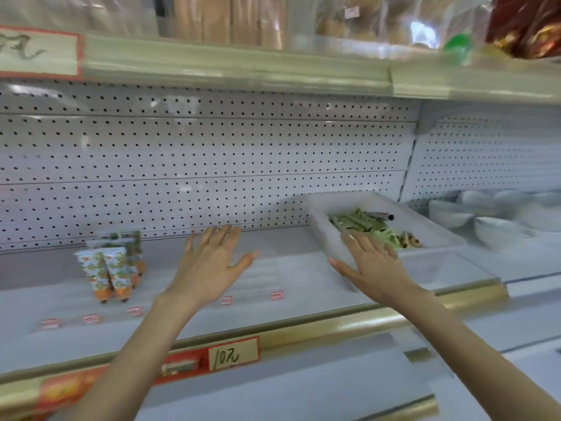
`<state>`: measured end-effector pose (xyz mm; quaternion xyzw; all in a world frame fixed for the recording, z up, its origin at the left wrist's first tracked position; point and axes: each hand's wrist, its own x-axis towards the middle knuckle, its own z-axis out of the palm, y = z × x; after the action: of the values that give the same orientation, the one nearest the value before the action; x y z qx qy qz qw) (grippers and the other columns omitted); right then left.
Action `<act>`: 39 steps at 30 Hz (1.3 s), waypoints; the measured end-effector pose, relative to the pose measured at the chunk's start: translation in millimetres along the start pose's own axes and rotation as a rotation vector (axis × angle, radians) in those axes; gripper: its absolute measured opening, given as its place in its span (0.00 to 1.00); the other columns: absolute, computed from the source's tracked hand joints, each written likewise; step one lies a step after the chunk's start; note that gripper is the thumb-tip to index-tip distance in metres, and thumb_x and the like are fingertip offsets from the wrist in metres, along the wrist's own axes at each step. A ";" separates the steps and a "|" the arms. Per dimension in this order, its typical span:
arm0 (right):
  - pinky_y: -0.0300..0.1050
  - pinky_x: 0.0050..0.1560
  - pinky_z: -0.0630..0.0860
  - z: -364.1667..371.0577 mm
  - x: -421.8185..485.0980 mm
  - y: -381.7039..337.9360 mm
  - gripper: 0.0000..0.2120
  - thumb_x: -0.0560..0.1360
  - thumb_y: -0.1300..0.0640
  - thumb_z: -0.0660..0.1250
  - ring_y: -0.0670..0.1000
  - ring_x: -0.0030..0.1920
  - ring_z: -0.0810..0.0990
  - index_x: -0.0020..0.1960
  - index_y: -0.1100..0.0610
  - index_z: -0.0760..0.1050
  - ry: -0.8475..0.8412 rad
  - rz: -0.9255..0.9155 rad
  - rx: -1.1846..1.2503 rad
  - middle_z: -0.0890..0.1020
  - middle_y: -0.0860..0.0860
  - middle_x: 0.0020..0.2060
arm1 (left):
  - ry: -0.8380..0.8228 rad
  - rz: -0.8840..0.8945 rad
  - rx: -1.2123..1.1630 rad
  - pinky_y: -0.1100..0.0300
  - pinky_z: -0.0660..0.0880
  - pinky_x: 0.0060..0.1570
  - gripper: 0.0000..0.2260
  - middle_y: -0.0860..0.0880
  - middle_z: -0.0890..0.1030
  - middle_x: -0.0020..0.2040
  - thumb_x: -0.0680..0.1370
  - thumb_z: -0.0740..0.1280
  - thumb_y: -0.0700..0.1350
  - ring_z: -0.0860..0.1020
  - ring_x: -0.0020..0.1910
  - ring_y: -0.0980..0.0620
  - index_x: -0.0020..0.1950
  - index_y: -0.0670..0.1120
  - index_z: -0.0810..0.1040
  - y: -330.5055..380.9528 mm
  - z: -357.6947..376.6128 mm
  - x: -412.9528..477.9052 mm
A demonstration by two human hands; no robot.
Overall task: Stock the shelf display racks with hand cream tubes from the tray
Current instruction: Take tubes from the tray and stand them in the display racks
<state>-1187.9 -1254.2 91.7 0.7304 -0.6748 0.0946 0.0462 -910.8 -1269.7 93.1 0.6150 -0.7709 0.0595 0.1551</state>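
Observation:
A white plastic tray (pixel 431 229) sits on the shelf at the right and holds several green hand cream tubes (pixel 361 224) lying flat. At the left of the same shelf, a few orange-and-white tubes (pixel 107 271) stand upright on their caps in the clear display rack (pixel 273 275). My left hand (pixel 212 262) hovers over the middle of the shelf, fingers spread, holding nothing. My right hand (pixel 372 265) is spread too, its fingertips at the tray's near left edge; I cannot tell whether they touch it.
A perforated white back panel (pixel 212 153) closes the shelf behind. Small red price tags (pixel 226 300) line the rack front. A gold rail with a handwritten price label (pixel 233 354) edges the shelf. White bowls (pixel 498 217) are stacked at the far right. Packaged goods fill the shelf above.

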 end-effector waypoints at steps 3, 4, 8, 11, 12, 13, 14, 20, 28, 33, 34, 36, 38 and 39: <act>0.57 0.74 0.48 1.2 1.2 30.5 0.32 0.77 0.35 0.46 0.51 0.76 0.51 0.76 0.49 0.50 -0.022 -0.025 0.015 0.53 0.47 0.76 | 0.009 0.004 -0.026 0.50 0.48 0.71 0.45 0.53 0.57 0.76 0.63 0.32 0.70 0.52 0.75 0.53 0.76 0.52 0.54 30.3 10.9 5.6; 0.58 0.74 0.48 1.6 2.0 37.8 0.32 0.77 0.35 0.46 0.50 0.76 0.51 0.76 0.49 0.50 -0.026 -0.034 0.025 0.53 0.47 0.76 | 0.009 0.004 -0.036 0.50 0.48 0.71 0.45 0.53 0.57 0.76 0.64 0.32 0.70 0.53 0.75 0.53 0.76 0.52 0.55 37.6 14.7 7.4; 0.57 0.74 0.49 1.1 5.6 63.8 0.32 0.76 0.34 0.45 0.49 0.75 0.53 0.76 0.49 0.52 -0.028 -0.066 0.047 0.54 0.46 0.75 | -0.014 -0.002 -0.097 0.50 0.51 0.71 0.44 0.53 0.60 0.75 0.64 0.34 0.71 0.56 0.74 0.53 0.75 0.52 0.58 64.9 25.5 13.6; 0.54 0.73 0.50 -1.4 10.5 75.5 0.31 0.78 0.36 0.46 0.49 0.75 0.53 0.76 0.49 0.52 -0.037 -0.070 0.066 0.54 0.46 0.76 | -0.022 -0.002 -0.124 0.51 0.52 0.71 0.45 0.54 0.61 0.74 0.64 0.34 0.71 0.56 0.73 0.53 0.74 0.52 0.58 77.6 25.7 20.9; 0.54 0.73 0.50 -2.0 13.6 77.8 0.31 0.78 0.36 0.47 0.49 0.75 0.53 0.76 0.49 0.52 -0.039 -0.070 0.076 0.54 0.46 0.76 | -0.019 -0.001 -0.130 0.51 0.52 0.71 0.45 0.54 0.61 0.74 0.64 0.34 0.71 0.56 0.73 0.53 0.75 0.52 0.58 80.6 24.8 24.9; 0.53 0.73 0.50 -2.0 17.5 80.2 0.31 0.77 0.36 0.47 0.49 0.75 0.53 0.76 0.49 0.53 -0.041 -0.067 0.090 0.55 0.46 0.75 | -0.017 0.000 -0.134 0.51 0.52 0.71 0.45 0.54 0.61 0.75 0.64 0.34 0.71 0.56 0.73 0.53 0.75 0.52 0.58 82.7 24.5 29.7; 0.53 0.72 0.50 -2.3 22.0 82.3 0.31 0.77 0.36 0.47 0.49 0.75 0.54 0.75 0.49 0.54 -0.041 -0.063 0.110 0.56 0.46 0.75 | -0.018 0.005 -0.141 0.50 0.52 0.72 0.45 0.54 0.60 0.75 0.64 0.34 0.71 0.56 0.74 0.53 0.75 0.52 0.57 84.2 24.3 35.0; 0.53 0.68 0.60 -6.7 55.2 96.8 0.31 0.75 0.34 0.46 0.51 0.71 0.63 0.73 0.48 0.60 -0.018 -0.011 0.237 0.62 0.46 0.73 | -0.023 0.073 -0.150 0.49 0.52 0.72 0.40 0.53 0.61 0.74 0.68 0.38 0.71 0.57 0.73 0.52 0.75 0.52 0.58 84.9 27.1 74.3; 0.48 0.64 0.65 -5.8 94.8 131.5 0.27 0.78 0.41 0.55 0.53 0.68 0.68 0.72 0.53 0.62 -0.049 0.112 0.299 0.64 0.52 0.71 | -0.092 0.108 -0.130 0.50 0.45 0.73 0.29 0.53 0.56 0.76 0.78 0.48 0.64 0.52 0.75 0.52 0.76 0.52 0.54 96.5 42.1 112.6; 0.46 0.62 0.66 -6.3 133.1 155.3 0.24 0.79 0.48 0.57 0.56 0.67 0.68 0.72 0.57 0.62 -0.079 0.153 0.258 0.65 0.57 0.70 | -0.132 0.114 -0.133 0.51 0.45 0.73 0.28 0.54 0.55 0.76 0.79 0.48 0.63 0.52 0.75 0.54 0.76 0.52 0.53 100.5 50.4 127.8; 0.46 0.61 0.67 -7.1 141.7 159.2 0.24 0.80 0.48 0.57 0.56 0.67 0.67 0.72 0.57 0.61 -0.090 0.176 0.258 0.64 0.56 0.71 | -0.139 0.109 -0.135 0.52 0.45 0.73 0.28 0.54 0.55 0.76 0.78 0.48 0.64 0.52 0.75 0.54 0.76 0.53 0.53 101.5 52.0 130.5; 0.47 0.62 0.66 -6.9 159.0 166.6 0.23 0.80 0.49 0.57 0.57 0.68 0.67 0.72 0.58 0.60 -0.111 0.208 0.233 0.64 0.56 0.71 | -0.146 0.099 -0.135 0.53 0.46 0.73 0.29 0.55 0.55 0.76 0.78 0.46 0.65 0.52 0.75 0.54 0.76 0.53 0.53 103.5 54.9 136.9; 0.47 0.64 0.64 -2.7 176.2 174.7 0.23 0.81 0.51 0.57 0.57 0.68 0.67 0.72 0.59 0.60 -0.132 0.205 0.187 0.65 0.57 0.70 | -0.148 0.088 -0.137 0.53 0.47 0.73 0.27 0.55 0.55 0.76 0.79 0.48 0.63 0.53 0.75 0.54 0.76 0.54 0.53 106.0 56.9 145.2; 0.48 0.64 0.64 0.3 184.0 178.0 0.23 0.81 0.52 0.57 0.57 0.68 0.67 0.72 0.60 0.60 -0.147 0.197 0.166 0.66 0.57 0.70 | -0.151 0.080 -0.142 0.53 0.48 0.73 0.27 0.55 0.55 0.76 0.79 0.48 0.62 0.53 0.75 0.54 0.76 0.53 0.53 107.1 57.9 149.4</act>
<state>-1351.8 -1449.1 117.6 0.6671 -0.7346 0.1001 -0.0734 -1053.2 -1399.6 95.7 0.5739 -0.8065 -0.0355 0.1374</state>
